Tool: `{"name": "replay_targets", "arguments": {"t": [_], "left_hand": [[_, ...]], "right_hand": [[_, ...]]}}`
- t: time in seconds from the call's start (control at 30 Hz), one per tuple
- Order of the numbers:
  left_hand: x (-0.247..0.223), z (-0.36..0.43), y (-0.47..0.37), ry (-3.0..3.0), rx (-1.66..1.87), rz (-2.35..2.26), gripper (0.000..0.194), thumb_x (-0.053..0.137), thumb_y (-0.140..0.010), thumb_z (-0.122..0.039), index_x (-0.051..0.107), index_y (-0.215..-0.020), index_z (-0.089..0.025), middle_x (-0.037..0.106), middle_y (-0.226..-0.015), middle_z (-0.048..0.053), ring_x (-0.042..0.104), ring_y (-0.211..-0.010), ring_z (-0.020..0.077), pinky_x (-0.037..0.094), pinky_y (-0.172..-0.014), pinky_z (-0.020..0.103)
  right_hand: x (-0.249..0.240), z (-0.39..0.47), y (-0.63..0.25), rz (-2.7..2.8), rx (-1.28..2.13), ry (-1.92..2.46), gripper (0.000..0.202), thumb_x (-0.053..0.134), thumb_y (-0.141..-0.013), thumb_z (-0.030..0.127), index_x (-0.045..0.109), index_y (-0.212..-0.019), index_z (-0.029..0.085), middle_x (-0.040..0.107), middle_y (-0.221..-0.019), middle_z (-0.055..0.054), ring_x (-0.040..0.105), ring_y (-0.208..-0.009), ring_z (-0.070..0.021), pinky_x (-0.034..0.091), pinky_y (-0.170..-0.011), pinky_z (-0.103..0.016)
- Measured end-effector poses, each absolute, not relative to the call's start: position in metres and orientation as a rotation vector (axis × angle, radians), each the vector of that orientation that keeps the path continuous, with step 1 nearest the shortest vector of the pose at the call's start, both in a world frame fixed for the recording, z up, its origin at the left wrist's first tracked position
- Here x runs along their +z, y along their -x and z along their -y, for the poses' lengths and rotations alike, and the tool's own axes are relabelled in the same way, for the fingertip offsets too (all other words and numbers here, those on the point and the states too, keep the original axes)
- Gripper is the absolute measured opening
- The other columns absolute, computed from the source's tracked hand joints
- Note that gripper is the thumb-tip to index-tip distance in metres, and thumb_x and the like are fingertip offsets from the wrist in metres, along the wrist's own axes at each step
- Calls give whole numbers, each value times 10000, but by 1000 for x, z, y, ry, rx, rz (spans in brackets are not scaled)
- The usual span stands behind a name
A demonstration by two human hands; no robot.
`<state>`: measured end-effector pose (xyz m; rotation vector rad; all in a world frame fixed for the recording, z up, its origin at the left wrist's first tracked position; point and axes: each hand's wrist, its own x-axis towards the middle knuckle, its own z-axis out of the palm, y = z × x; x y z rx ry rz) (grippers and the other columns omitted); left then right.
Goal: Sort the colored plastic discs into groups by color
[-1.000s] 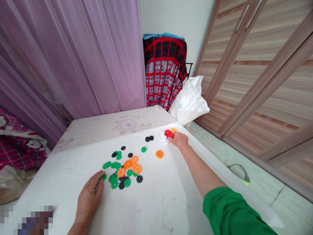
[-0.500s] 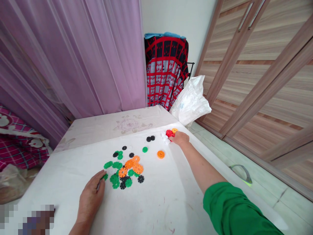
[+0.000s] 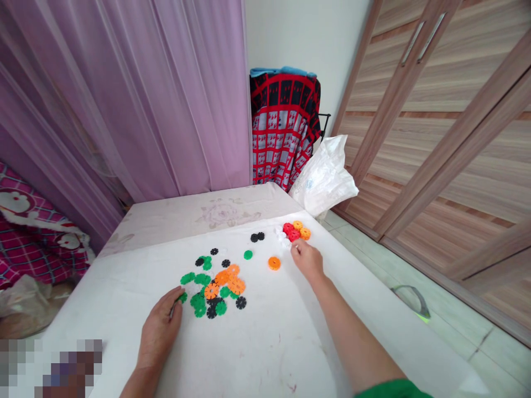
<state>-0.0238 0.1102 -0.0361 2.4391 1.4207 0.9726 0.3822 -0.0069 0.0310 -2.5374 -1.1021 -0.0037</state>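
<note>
My left hand [image 3: 164, 319] rests at the left edge of a mixed pile of flat notched plastic discs, fingers closed on a green disc [image 3: 182, 297]. A dark sliver shows between its thumb and fingers, too small to name. In the pile lie orange discs [image 3: 224, 276], green discs [image 3: 198, 302] and black discs [image 3: 212, 310]. My right hand [image 3: 307, 258] is pinched just in front of small groups of white discs [image 3: 282, 236], red discs [image 3: 289, 228] and yellow discs [image 3: 305, 233]. A tiny pale bit shows at its fingertips; what it is, I cannot make out.
Between the groups lie an orange disc stack [image 3: 274, 263], a green disc [image 3: 248, 255] and two black discs [image 3: 258, 237]. The white-covered table [image 3: 257, 354] has its right edge beside the floor. A white plastic bag [image 3: 326, 174] stands past the far right corner.
My right hand has drawn back from the red and yellow discs, uncovering a second yellow disc. The left hand stays by the green disc. The whole view has shifted slightly.
</note>
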Motion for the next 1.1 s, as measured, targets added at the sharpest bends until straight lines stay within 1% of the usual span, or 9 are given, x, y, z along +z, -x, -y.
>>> {"name": "replay_targets", "arguments": {"t": [0.07,0.17,0.33,0.53,0.77,0.87,1.0,1.07,1.1], "left_hand": [[-37,-111,23,-2440,975,-1426,385,418,-866,-402,698,-1064,-226,727,-1143,51,687,-1039,213,540,-958,343],[-37,-111,21,-2446,953,-1438,388,408,-868,-382,690,-1084,-225,720,-1159,53,680,-1049,216,533,-967,353],[-38,-102,18,-2434,952,-1511,417,377,-873,-345,676,-1127,-202,690,-1215,83,649,-1102,240,514,-995,406],[-41,-73,12,-2507,947,-1529,459,368,-905,-367,647,-1214,-174,652,-1282,107,552,-1251,284,429,-1086,475],[-39,-44,0,-2645,756,-1491,476,391,-918,-373,637,-1246,-131,601,-1353,153,534,-1274,322,400,-1093,515],[-38,-36,-4,-2648,705,-1522,472,415,-916,-380,614,-1283,-161,559,-1404,150,497,-1315,327,370,-1102,539],[-38,-34,-5,-2649,663,-1524,451,419,-926,-382,598,-1308,-223,545,-1424,127,473,-1340,304,352,-1109,537],[-38,-34,-5,-2649,665,-1548,459,416,-929,-394,585,-1324,-233,530,-1439,125,466,-1346,299,354,-1110,524],[-38,-34,-4,-2649,674,-1560,470,416,-929,-403,574,-1337,-232,517,-1450,129,463,-1348,301,356,-1110,521]], "right_hand": [[9,25,-355,1194,24,2421,239,456,-882,273,688,-940,253,715,-749,6,631,-699,-151,340,-635,-238],[-14,45,-317,1362,47,2253,206,479,-858,246,685,-859,251,695,-705,29,604,-659,-127,339,-631,-220],[-16,56,-284,1536,-29,2137,196,492,-830,173,671,-797,245,696,-727,25,596,-686,-117,330,-634,-216],[-9,60,-272,1602,-85,2205,199,488,-858,155,667,-830,238,696,-788,4,608,-761,-133,348,-675,-221],[-6,61,-266,1617,-84,2287,197,490,-881,172,677,-885,234,701,-843,-5,613,-791,-134,341,-664,-228],[-6,60,-266,1624,-97,2280,193,492,-883,173,676,-889,230,701,-848,-7,613,-787,-132,340,-660,-228],[-9,57,-266,1648,-104,2252,196,485,-886,174,674,-876,222,690,-836,-15,607,-778,-138,351,-669,-232],[-12,55,-266,1672,-121,2190,197,490,-875,170,679,-902,219,688,-879,-30,606,-825,-151,373,-719,-236],[-13,53,-268,1665,-146,2156,208,497,-865,170,682,-949,217,689,-944,-46,605,-884,-167,385,-767,-248]]}}
